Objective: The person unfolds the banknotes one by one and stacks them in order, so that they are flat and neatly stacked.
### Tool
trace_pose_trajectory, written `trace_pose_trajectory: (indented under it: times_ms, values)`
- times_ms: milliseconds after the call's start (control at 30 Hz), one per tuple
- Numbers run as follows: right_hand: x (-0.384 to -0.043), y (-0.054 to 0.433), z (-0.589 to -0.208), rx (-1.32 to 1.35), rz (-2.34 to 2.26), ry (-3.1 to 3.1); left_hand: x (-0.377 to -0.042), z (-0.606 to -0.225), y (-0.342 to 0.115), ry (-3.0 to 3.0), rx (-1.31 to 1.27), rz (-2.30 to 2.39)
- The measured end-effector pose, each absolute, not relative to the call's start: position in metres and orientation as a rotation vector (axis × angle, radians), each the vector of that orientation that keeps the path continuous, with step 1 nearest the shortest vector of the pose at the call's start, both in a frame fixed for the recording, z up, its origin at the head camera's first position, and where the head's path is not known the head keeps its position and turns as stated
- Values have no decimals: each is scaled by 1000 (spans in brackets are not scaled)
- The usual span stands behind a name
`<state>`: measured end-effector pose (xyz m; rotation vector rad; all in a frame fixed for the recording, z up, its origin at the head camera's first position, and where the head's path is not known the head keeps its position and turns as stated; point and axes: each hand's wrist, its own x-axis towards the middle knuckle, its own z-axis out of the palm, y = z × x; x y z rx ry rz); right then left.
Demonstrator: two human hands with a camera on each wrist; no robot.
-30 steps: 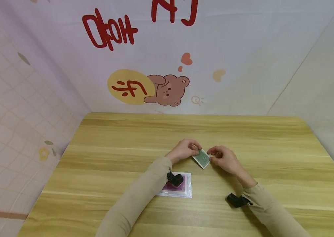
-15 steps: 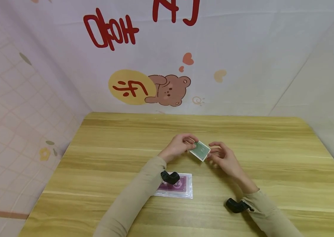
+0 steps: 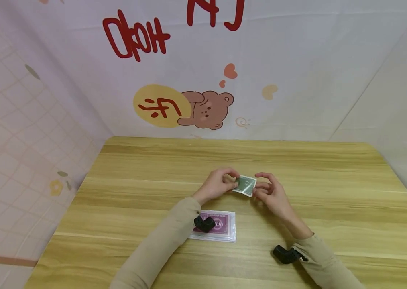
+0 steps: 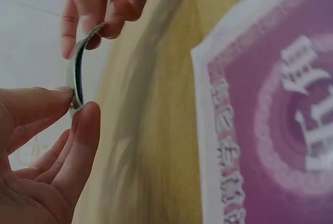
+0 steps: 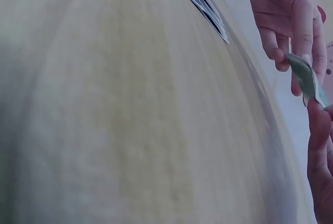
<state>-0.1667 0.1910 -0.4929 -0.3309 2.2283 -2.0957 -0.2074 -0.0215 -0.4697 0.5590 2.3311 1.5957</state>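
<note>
Between my two hands a small green paper note (image 3: 245,185) marked with a 2 is held up over the table. It looks like play money. My left hand (image 3: 216,185) pinches its left end between thumb and fingers. The right end is pinched by my right hand (image 3: 273,196), whose index finger stands apart. In the left wrist view the green note (image 4: 76,73) is seen edge-on and curves, with a dark inner side. The right wrist view shows the same note (image 5: 307,81) slightly bent between both hands. Whether it is one layer or folded, I cannot tell.
Nearer the body, a stack of purple notes (image 3: 221,220) with a pale border lies on the wooden table (image 3: 153,160), partly behind the left sleeve and its black wrist camera (image 3: 204,224). A printed cloth wall (image 3: 290,60) rises behind the table.
The green note has risen from near the tabletop and turned, its long edges now nearly level. My left forearm has shifted left, uncovering more of the purple notes. The right hand has moved little.
</note>
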Motion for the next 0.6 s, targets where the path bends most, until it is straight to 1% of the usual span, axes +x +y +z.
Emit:
trace_pose_trajectory:
  times_ms: [267, 600]
  values:
    - [-161, 184, -488, -397, -2094, 2289, -200, -463, -18, 2463, 781, 1425]
    - [-155, 176, -477, -469, -2076, 2355, -192, -454, -12, 2432, 759, 1508]
